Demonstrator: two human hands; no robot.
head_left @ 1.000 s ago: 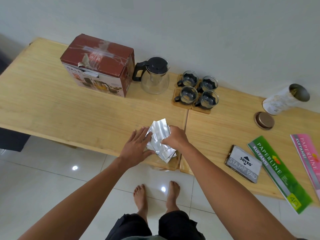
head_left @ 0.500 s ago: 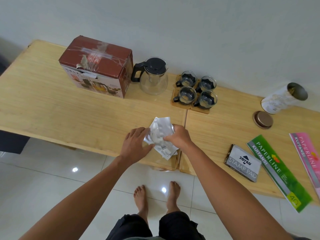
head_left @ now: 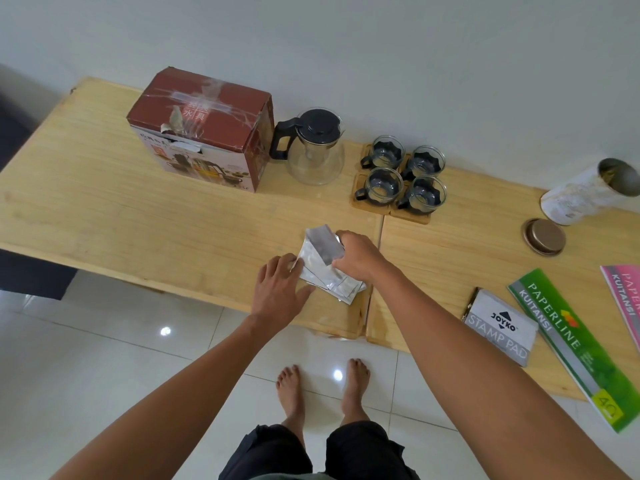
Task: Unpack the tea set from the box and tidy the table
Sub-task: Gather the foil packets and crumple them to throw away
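The red cardboard box (head_left: 204, 129) stands taped shut on top at the back left of the wooden table (head_left: 104, 216); what it holds cannot be seen. Just right of it stands the glass teapot (head_left: 313, 147) with its black lid on, looking empty. Four glass cups (head_left: 403, 174) sit on wooden coasters (head_left: 391, 211) further right, also empty. At the far right a white tin (head_left: 588, 192) lies tilted with its mouth open, its brown lid (head_left: 543, 236) flat on the table beside it.

Near the front edge, both hands work a bundle of silver foil packets (head_left: 323, 263). The right hand (head_left: 358, 256) is closed around the bundle's right side, fingers curled over the top. The left hand (head_left: 280, 292) lies palm down with its fingertips pressing the bundle's left edge, not gripping.

The bundle sits just left of the seam between two tabletops. Wide bare wood stretches to the left; to the right lie a stamp pad box (head_left: 500, 329), a green receipt book (head_left: 568, 344) and a pink one (head_left: 625, 303) near the front edge
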